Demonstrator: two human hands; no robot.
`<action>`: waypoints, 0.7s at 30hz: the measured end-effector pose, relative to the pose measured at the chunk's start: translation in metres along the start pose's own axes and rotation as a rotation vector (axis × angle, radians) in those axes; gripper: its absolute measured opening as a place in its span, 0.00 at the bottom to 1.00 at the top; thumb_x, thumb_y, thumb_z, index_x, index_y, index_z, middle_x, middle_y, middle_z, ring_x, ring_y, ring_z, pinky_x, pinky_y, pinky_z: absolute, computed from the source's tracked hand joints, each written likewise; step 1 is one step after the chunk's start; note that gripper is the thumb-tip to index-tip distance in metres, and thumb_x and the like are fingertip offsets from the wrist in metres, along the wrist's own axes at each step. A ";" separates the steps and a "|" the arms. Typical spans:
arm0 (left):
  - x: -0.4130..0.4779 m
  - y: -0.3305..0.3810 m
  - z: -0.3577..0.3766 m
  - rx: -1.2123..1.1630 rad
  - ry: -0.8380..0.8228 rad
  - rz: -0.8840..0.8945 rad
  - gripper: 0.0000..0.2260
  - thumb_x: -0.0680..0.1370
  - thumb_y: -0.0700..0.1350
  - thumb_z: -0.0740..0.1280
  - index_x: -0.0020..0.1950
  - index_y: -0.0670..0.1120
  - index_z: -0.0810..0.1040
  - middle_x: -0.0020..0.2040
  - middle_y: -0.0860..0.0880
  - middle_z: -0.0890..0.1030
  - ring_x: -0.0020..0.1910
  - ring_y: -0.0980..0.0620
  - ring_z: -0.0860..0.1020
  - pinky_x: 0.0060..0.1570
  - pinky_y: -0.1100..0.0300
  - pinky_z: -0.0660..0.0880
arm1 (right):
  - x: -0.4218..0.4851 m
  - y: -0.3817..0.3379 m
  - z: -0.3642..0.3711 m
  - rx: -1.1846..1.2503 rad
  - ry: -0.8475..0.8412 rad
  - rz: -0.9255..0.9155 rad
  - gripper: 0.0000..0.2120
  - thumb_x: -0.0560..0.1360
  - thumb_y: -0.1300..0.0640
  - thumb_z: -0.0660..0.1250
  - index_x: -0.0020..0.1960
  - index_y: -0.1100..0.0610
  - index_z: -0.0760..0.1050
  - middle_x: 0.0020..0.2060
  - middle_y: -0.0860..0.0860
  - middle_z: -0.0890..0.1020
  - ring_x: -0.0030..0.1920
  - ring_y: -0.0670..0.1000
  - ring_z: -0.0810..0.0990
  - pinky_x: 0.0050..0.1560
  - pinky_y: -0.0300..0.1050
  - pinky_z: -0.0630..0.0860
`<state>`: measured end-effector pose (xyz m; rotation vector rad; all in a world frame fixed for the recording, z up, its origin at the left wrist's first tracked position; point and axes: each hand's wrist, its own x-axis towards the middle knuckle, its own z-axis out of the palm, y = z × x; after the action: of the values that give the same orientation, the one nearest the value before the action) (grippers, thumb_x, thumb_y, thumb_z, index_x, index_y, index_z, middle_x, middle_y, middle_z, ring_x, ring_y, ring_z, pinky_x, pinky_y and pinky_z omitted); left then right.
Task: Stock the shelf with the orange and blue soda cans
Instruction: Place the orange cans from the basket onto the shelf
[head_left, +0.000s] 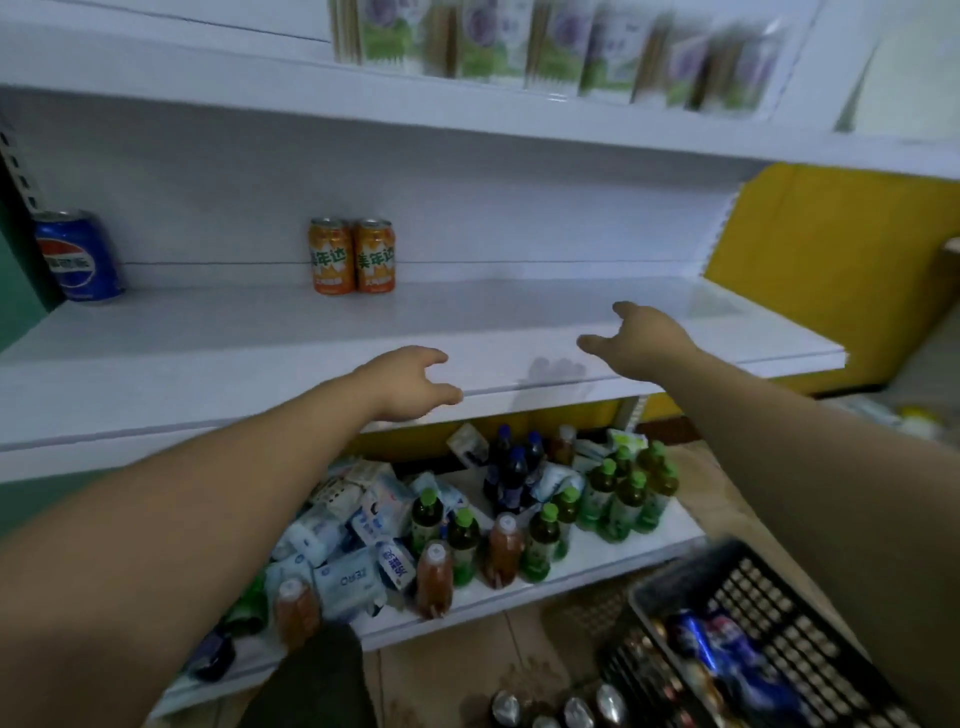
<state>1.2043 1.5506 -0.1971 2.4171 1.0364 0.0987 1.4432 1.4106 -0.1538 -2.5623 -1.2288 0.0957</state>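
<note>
Two orange cans (352, 255) are seen upright and touching at the back of the middle shelf (234, 353), and one blue can (78, 255) is set well apart at its far left end. A start is judged made, with most of the smooth white board left to fill. More cans, glossy cylinders with metal tops, are glimpsed, blurred, in the black lattice basket (779, 618) at lower right, and a few loose cans (563, 709) on the floor beside it. Nothing is held: the left hand (410, 384) and right hand (641, 343) are stretched over the shelf's front edge, fingers slack and spread. Below, green-capped bottles (540, 530) and soft packets (343, 571) are crowded together.
</note>
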 end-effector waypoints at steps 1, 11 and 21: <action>-0.003 0.026 0.014 0.008 -0.024 0.060 0.33 0.76 0.59 0.67 0.76 0.51 0.61 0.77 0.49 0.60 0.74 0.48 0.63 0.72 0.52 0.62 | -0.018 0.022 -0.008 -0.012 0.002 0.034 0.40 0.76 0.36 0.62 0.78 0.56 0.52 0.75 0.57 0.63 0.68 0.61 0.69 0.63 0.54 0.71; -0.050 0.215 0.204 0.098 -0.417 0.512 0.32 0.77 0.57 0.67 0.77 0.49 0.60 0.77 0.48 0.61 0.73 0.47 0.64 0.69 0.52 0.65 | -0.198 0.215 -0.015 -0.060 -0.025 0.493 0.36 0.75 0.36 0.63 0.76 0.52 0.60 0.71 0.54 0.70 0.67 0.58 0.71 0.62 0.52 0.72; -0.042 0.262 0.397 0.276 -0.748 0.624 0.32 0.72 0.62 0.68 0.73 0.52 0.67 0.73 0.48 0.68 0.68 0.48 0.70 0.67 0.51 0.68 | -0.296 0.366 0.091 0.070 -0.246 0.860 0.24 0.76 0.42 0.65 0.67 0.54 0.69 0.58 0.54 0.78 0.51 0.52 0.77 0.43 0.43 0.75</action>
<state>1.4490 1.2016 -0.4125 2.5810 -0.0494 -0.7203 1.5140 0.9876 -0.3682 -2.8736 -0.0928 0.6268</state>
